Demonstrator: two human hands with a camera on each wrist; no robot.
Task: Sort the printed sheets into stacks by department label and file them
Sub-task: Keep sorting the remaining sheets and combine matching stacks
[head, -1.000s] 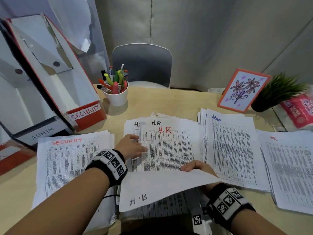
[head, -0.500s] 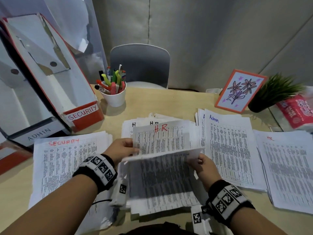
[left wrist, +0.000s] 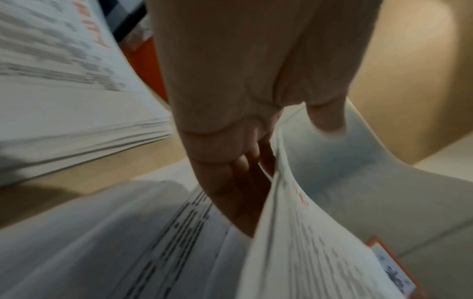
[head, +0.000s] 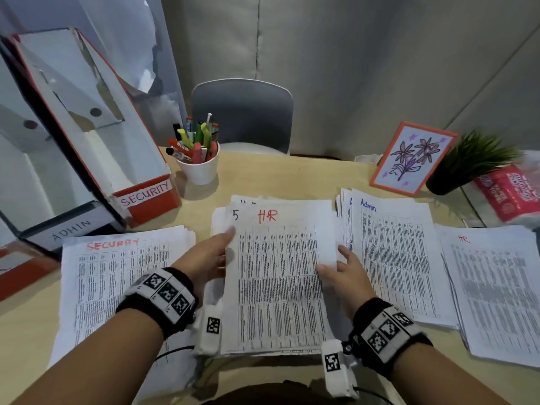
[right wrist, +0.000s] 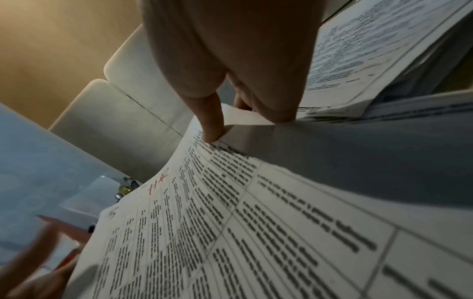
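Note:
A printed sheet marked "5 HR" in red (head: pixel 277 273) lies face up over the middle HR stack on the table. My left hand (head: pixel 216 252) holds its left edge, thumb near the top corner; in the left wrist view the fingers (left wrist: pixel 230 182) sit under the curling sheet (left wrist: pixel 307 242). My right hand (head: pixel 342 270) pinches the right edge, and the right wrist view shows a fingertip (right wrist: pixel 212 131) pressed on the sheet (right wrist: pixel 230 222). A Security stack (head: pixel 117 273) lies left, an Admin stack (head: pixel 391 258) right, and another HR stack (head: pixel 496 287) far right.
File boxes labelled SECURITY (head: pixel 146 197) and ADMIN (head: pixel 70 229) lean at the left. A white cup of pens (head: pixel 201 168) stands behind the HR stack. A framed flower drawing (head: pixel 409 159), a potted plant (head: pixel 467 162) and a red packet (head: pixel 508 191) stand back right. A grey chair (head: pixel 242 115) faces me.
The sheet that my right hand lifted by its near edge, blank side showing, has been turned over. It now lies flat and face up on the HR stack with both hands at its edges.

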